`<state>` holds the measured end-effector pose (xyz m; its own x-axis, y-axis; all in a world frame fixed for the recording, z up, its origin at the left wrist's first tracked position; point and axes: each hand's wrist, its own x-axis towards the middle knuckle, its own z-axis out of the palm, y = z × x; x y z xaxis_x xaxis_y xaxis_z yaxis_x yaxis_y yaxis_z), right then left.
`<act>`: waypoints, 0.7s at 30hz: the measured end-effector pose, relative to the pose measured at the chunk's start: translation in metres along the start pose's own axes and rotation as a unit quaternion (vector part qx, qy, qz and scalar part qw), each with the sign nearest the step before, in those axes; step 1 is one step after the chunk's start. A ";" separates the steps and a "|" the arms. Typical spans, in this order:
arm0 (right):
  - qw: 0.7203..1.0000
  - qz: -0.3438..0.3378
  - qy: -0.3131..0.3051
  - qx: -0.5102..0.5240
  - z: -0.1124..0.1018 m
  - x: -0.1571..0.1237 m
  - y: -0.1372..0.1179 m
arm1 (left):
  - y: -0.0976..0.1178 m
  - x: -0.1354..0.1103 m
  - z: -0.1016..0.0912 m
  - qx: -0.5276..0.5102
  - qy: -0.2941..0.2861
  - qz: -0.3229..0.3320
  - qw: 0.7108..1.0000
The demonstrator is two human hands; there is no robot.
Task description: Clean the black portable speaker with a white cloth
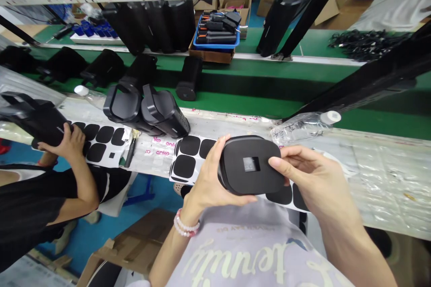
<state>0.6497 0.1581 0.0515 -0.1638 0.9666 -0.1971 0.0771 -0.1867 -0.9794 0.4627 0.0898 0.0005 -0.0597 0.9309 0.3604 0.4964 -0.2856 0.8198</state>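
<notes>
1 view only, from a camera worn on the person's head. It looks forward and steeply down, close over the left hand (210,179) and right hand (316,179) held near the chest, then across the desk (370,166) to the green conveyor belt (235,85) beyond.

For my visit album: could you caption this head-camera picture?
Both hands, left and right, hold a black housing above sheets of black pads.

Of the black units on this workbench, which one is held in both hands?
The unit with the small square window, gripped between the left hand and the right hand. The two units behind it lie on the bench, untouched.
</notes>
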 end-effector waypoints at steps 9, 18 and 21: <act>1.000 0.011 0.009 -0.023 -0.001 -0.001 0.000 | -0.001 0.001 0.001 0.006 0.001 0.030 1.000; 0.999 0.017 0.014 -0.029 -0.001 -0.005 -0.001 | 0.000 0.001 0.003 -0.004 -0.005 0.007 1.000; 0.999 0.023 0.012 -0.040 -0.001 -0.005 -0.003 | -0.001 0.001 0.003 -0.002 -0.004 0.015 1.000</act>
<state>0.6511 0.1535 0.0552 -0.1342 0.9614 -0.2403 0.1624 -0.2179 -0.9624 0.4643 0.0915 -0.0016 -0.0390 0.9237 0.3812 0.4943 -0.3137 0.8107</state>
